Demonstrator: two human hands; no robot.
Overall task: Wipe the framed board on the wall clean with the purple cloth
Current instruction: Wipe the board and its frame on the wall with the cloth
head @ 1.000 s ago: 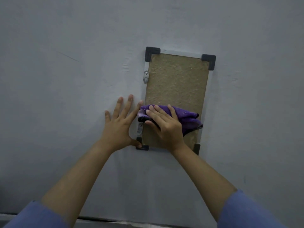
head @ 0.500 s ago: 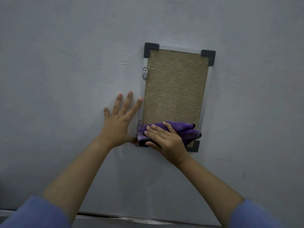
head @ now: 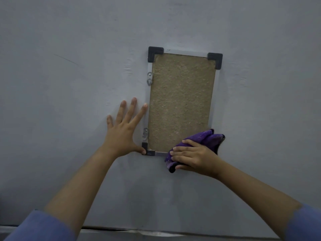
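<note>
Head view, single camera. Framed board [head: 180, 101] hangs on the grey wall [head: 69, 84], portrait, tan fibrous panel inside a light metal frame with black corner caps; three caps show, and the one at the board's 5 o'clock is hidden under the purple cloth [head: 205, 139].

Left hand [head: 121, 134]: flat and spread, grasping nothing, palm on the wall just beside the board's 8 o'clock edge. Thumb tip touches the black cap at the 7 o'clock corner; index finger lies along the frame's left rail. Judgement: this is a brace, there to keep the board from swinging on its two small metal hangers [head: 149, 78] while the other hand rubs.

Right hand [head: 192, 156]: fingers curled over the bunched cloth, pressing it to the wall across the board's 5 o'clock corner. Cloth overlaps the lower rail and spills onto bare wall below and to the right. Bunching likely gives a firmer pad than a flat sheet.

Panel face above the cloth is fully exposed; whether any dust is left cannot be told at this lighting. Blue sleeves [head: 305, 225] sit at the lower corners.
</note>
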